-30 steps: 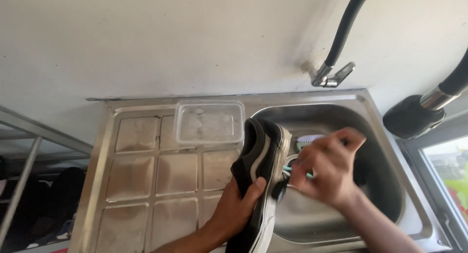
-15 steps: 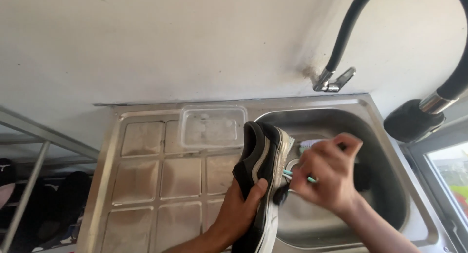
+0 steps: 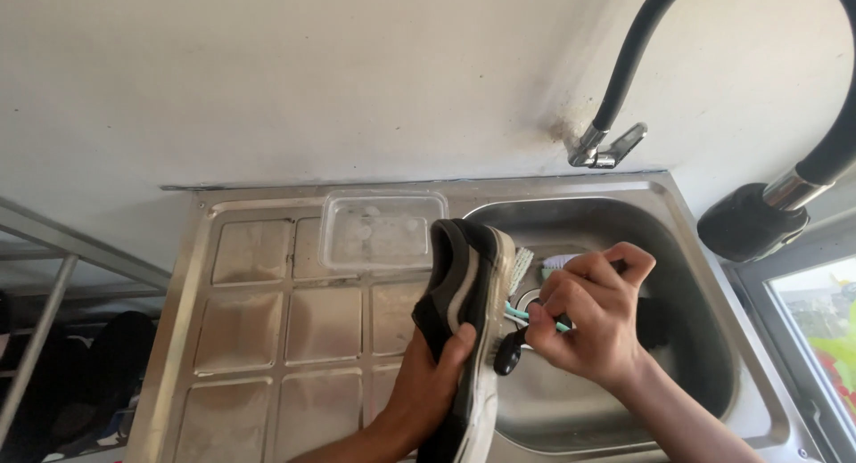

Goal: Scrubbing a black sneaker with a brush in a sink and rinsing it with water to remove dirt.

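My left hand (image 3: pixel 428 387) grips a black shoe (image 3: pixel 464 285) with a white stripe and a pale sole, held on edge over the left rim of the steel sink (image 3: pixel 713 338). My right hand (image 3: pixel 588 316) is closed around a teal-handled toothbrush (image 3: pixel 522 313) whose bristled end (image 3: pixel 520 265) lies against the shoe's sole. A black lace end (image 3: pixel 508 356) hangs by the sole, below the brush.
A clear plastic tub (image 3: pixel 383 231) sits on the ribbed steel drainboard (image 3: pixel 285 338) behind the shoe. A second brush (image 3: pixel 562 261) lies in the basin. A black flexible faucet hose (image 3: pixel 624 62) rises from the wall fitting, its spray head (image 3: pixel 753 222) at right. Dark shoes (image 3: pixel 107 356) sit low left.
The shoe has tipped slightly left and my left thumb has shifted on it. My right hand has turned and slid the toothbrush further up along the sole.
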